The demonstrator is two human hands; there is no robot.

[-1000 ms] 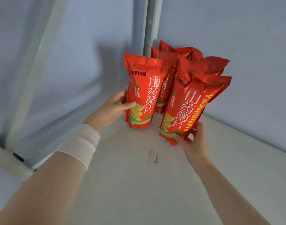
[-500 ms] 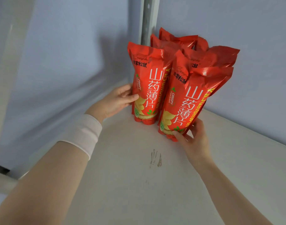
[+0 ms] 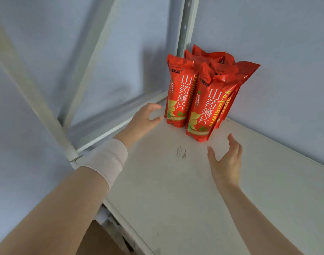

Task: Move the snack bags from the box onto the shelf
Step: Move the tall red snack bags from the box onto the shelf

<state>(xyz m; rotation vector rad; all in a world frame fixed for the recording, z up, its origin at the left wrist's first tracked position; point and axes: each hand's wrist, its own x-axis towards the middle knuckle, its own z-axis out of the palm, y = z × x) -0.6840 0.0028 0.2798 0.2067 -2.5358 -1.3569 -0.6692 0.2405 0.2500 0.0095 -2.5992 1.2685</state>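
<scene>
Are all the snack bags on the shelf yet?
Done: a bunch of red snack bags stands upright in the back corner of the shelf. In hand: nothing; the left hand and right hand are open beside the bags, gripping none. Left: can't tell, the box isn't clearly in view.

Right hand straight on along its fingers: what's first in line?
Probably the nearest red foil snack bag, near its base; the open right hand sits just short of it. Depth unclear.
</scene>
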